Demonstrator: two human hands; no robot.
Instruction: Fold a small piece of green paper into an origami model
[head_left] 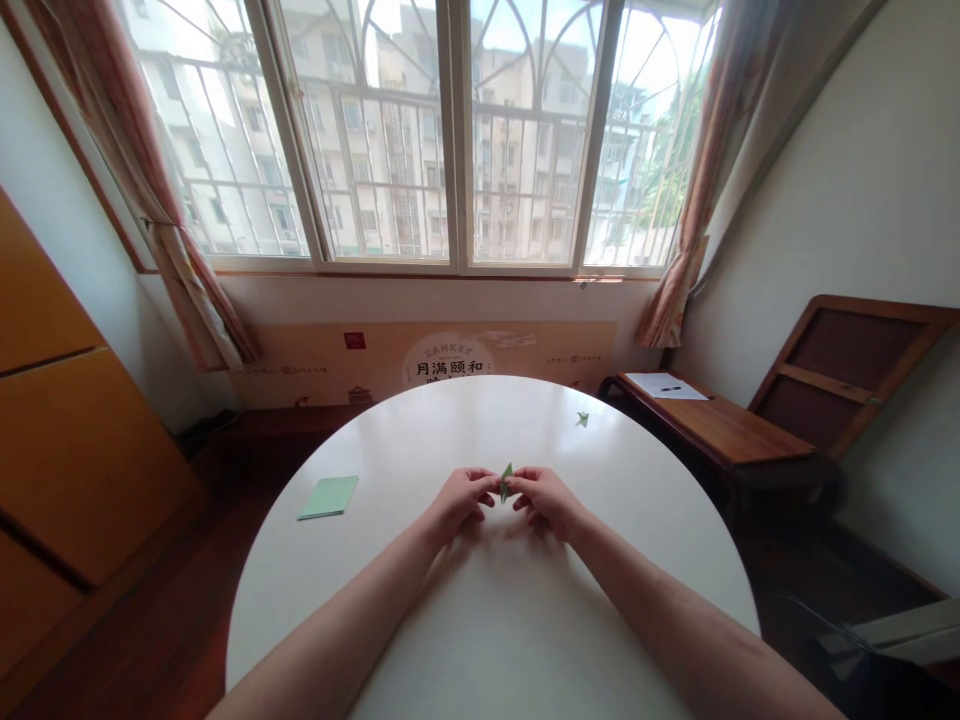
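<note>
Between my two hands, just above the white round table (465,640), is a small piece of folded green paper (506,483), narrow and pointed at the top. My left hand (466,497) pinches its left side with thumb and forefinger. From the other side my right hand (541,498) grips it the same way, the remaining fingers curled beneath. A small green folded paper figure (583,419) with pointed tips sits toward the table's far right. To the left lies a stack of pale green square paper (328,497).
Beyond the table's right edge stands a wooden bench (739,435) with a white sheet (664,386) and a pen on it. A wooden cabinet (82,430) is at the left. Barred windows (517,180) and tied curtains (187,280) line the far wall.
</note>
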